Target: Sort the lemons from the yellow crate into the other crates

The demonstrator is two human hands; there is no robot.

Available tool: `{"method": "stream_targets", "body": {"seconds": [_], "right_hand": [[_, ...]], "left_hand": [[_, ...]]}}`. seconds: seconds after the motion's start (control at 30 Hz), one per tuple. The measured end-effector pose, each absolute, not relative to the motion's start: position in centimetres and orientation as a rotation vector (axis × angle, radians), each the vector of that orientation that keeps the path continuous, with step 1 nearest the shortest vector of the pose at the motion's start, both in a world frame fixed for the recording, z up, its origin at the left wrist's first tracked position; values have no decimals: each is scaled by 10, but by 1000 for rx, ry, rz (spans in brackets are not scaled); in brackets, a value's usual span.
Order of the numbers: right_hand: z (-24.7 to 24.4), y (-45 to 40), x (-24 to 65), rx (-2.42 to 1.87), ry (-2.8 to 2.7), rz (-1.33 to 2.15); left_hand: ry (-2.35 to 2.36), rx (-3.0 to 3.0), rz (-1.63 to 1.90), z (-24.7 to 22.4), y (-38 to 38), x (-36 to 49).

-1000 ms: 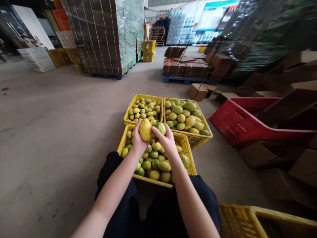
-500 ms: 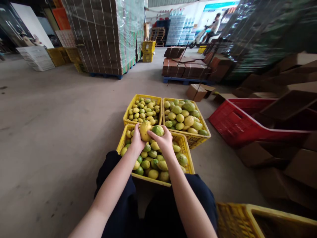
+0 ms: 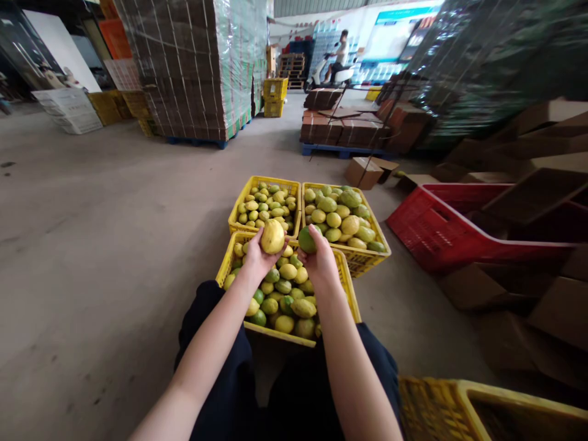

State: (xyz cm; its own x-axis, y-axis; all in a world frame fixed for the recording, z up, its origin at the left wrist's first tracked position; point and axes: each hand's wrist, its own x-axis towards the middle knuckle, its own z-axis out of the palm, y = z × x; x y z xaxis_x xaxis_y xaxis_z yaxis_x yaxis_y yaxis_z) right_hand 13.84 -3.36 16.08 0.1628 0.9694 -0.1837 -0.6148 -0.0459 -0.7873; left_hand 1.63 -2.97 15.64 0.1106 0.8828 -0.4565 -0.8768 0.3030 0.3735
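Note:
My left hand (image 3: 258,257) is closed around a yellow lemon (image 3: 273,236), with the fruit resting on the palm and fingers. A green lemon (image 3: 307,239) is gripped in my right hand (image 3: 320,260), its right side covered by my fingers. Both hands hover over the near yellow crate (image 3: 350,288), which is full of mixed green and yellow lemons (image 3: 283,286). Beyond it stand two more yellow crates: the far left crate (image 3: 235,205) holds smaller lemons, the far right crate (image 3: 383,239) larger ones.
To the right lie a red crate (image 3: 413,226) and several cardboard boxes (image 3: 560,312). Another yellow crate (image 3: 436,404) sits by my right leg. Wrapped stacked cartons (image 3: 184,73) stand on a pallet ahead. A person on a scooter (image 3: 337,61) is in the background.
My hands have moved apart; the green lemon has shifted right with my right hand, and my left hand has turned the yellow lemon. The scooter rider has moved left.

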Motion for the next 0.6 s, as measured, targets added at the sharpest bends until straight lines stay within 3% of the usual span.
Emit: {"method": "stream_targets", "body": {"seconds": [0.33, 0.6], "right_hand": [[171, -37, 136, -926, -437, 1558], [166, -32, 132, -962, -332, 1513]], "left_hand": [[726, -25, 1416, 164, -33, 16], [636, -79, 1252, 164, -36, 12]]}}
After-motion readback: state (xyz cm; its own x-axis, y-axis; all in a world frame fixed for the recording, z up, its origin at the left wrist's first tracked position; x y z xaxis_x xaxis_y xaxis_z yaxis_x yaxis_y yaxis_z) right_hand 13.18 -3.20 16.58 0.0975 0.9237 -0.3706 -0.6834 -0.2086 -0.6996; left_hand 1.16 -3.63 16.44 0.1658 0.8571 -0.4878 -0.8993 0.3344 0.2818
